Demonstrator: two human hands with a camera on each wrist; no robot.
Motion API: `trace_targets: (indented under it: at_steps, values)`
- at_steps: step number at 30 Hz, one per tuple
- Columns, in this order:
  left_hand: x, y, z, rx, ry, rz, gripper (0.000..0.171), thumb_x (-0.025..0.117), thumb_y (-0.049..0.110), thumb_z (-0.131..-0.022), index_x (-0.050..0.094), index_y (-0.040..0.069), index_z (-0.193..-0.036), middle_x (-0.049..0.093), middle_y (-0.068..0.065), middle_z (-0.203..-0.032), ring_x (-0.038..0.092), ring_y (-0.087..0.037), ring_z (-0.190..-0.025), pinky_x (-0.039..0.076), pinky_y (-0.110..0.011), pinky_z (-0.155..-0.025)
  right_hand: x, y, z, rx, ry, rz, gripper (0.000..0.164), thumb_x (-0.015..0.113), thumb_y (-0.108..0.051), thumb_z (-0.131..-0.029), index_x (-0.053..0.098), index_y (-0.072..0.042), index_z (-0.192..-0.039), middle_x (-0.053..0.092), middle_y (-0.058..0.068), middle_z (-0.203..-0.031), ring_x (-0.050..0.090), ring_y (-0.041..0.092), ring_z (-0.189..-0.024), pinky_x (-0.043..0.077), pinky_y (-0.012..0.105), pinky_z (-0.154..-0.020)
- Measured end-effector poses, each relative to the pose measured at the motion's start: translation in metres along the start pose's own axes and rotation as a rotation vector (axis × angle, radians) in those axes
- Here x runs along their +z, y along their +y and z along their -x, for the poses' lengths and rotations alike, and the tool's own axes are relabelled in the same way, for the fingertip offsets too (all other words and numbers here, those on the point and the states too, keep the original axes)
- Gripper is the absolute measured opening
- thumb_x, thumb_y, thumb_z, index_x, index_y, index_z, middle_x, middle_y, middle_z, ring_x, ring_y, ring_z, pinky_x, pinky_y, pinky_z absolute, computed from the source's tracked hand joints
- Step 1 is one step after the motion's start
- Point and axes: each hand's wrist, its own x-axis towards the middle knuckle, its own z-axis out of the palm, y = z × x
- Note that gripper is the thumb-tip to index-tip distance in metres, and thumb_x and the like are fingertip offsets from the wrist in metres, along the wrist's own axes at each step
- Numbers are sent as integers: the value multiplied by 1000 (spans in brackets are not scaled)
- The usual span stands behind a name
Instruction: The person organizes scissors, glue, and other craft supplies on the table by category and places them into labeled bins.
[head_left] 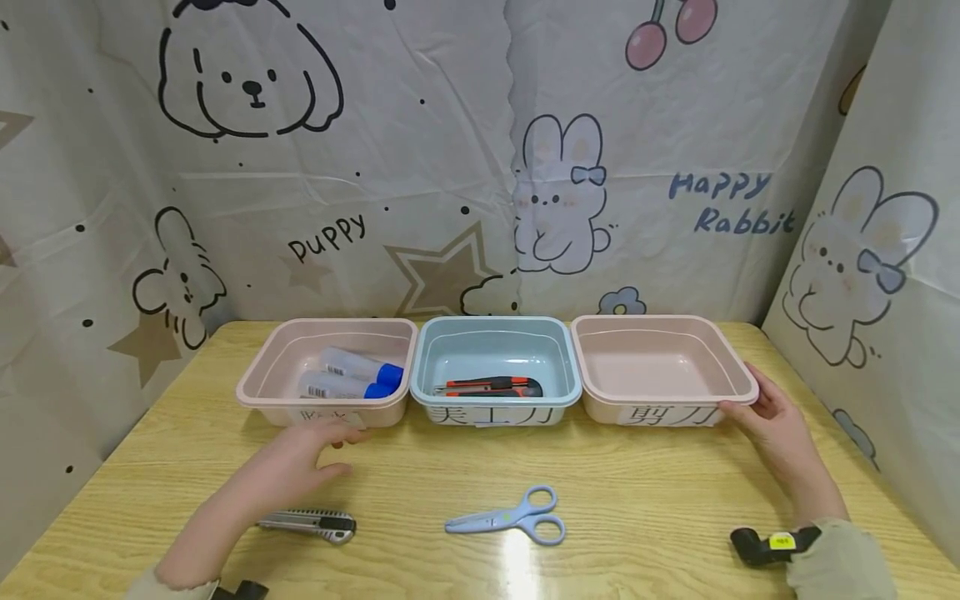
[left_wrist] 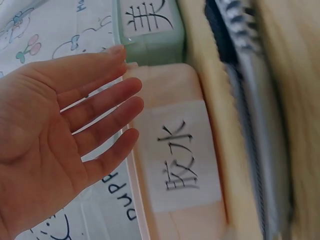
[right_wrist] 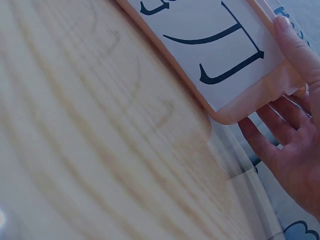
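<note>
My left hand (head_left: 300, 467) hovers with fingers extended in front of the left pink bin (head_left: 251, 398), which holds two clear tubes with blue caps (head_left: 352, 375). In the left wrist view the fingers hold nothing; contact with the bin cannot be told. My right hand (head_left: 780, 437) grips the front right corner of the right pink bin (head_left: 667, 367), thumb at the front and fingers along the side. Below my left forearm, partly hidden, lies a silver utility knife (head_left: 330, 525). A pair of light blue scissors (head_left: 510, 518) rests on the table between my hands.
Between the pink bins stands a blue bin (head_left: 495, 342) with red and black utility knives (head_left: 491, 386) inside. All three bins carry white front labels and stand in a row on the wooden table (head_left: 420, 467). A printed curtain (head_left: 450, 167) hangs behind and at both sides.
</note>
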Motion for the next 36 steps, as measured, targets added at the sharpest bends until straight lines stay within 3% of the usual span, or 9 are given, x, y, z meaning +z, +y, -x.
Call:
trace_targets:
  at_steps: [5,13,25,30,36]
  values:
    - [1,-8,10,-18,-25,-34,30,73,20,-74,66,15,-103,63,5,-98,57,-12,-85,49,-33,-73,-1,1,0,-1,1,7,73,63,0,-82,26,-13,-144,48,-14,-124,51,-7,-101,42,5,-79]
    - [3,-19,23,-111,-35,-78,31,75,29,-70,67,20,-98,65,3,-101,60,-23,-97,47,-45,-83,-2,0,0,9,3,0,73,63,-1,-83,26,-14,-144,48,-14,-124,51,-7,-101,42,5,-78]
    - [5,-35,40,-91,-181,-50,55,72,58,-58,66,20,-96,60,9,-98,58,-20,-94,48,-42,-81,-1,-2,0,12,2,24,72,63,-2,-83,27,-14,-144,48,-14,-123,51,-7,-101,42,5,-78]
    - [6,-40,45,-72,-235,-35,54,75,53,-58,66,18,-99,59,9,-97,57,-15,-89,48,-40,-79,0,-4,1,32,15,59,73,64,-4,-83,26,-15,-144,47,-14,-127,49,-8,-100,42,4,-78]
    - [9,-45,47,-125,-292,12,44,80,35,-60,65,19,-99,57,11,-94,54,-7,-84,48,-36,-75,-1,-4,1,34,11,47,73,64,-4,-83,26,-15,-144,47,-14,-127,50,-8,-100,42,4,-78]
